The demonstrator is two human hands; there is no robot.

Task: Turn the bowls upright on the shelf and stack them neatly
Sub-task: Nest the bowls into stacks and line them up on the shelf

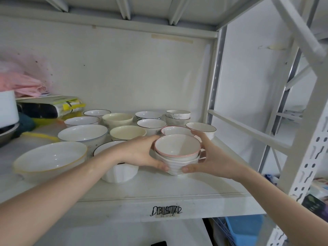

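A pink-rimmed bowl [177, 145] sits upright inside a ribbed white bowl [174, 166] near the shelf's [159, 190] front right. My left hand [142, 153] grips the stack from the left and my right hand [204, 157] grips it from the right. Several more upright bowls stand behind and to the left, among them a wide yellow-rimmed bowl [50, 159], a blue-rimmed bowl [82, 134] and a fluted white bowl [119, 173] partly under my left forearm. Two bowls are stacked at the back right [178, 117].
A pink plastic bag [23, 82], packets [51, 105] and a white pot [8, 107] crowd the shelf's left end. White metal uprights [215, 82] and cross braces [248, 129] close off the right side. The upper shelf hangs overhead.
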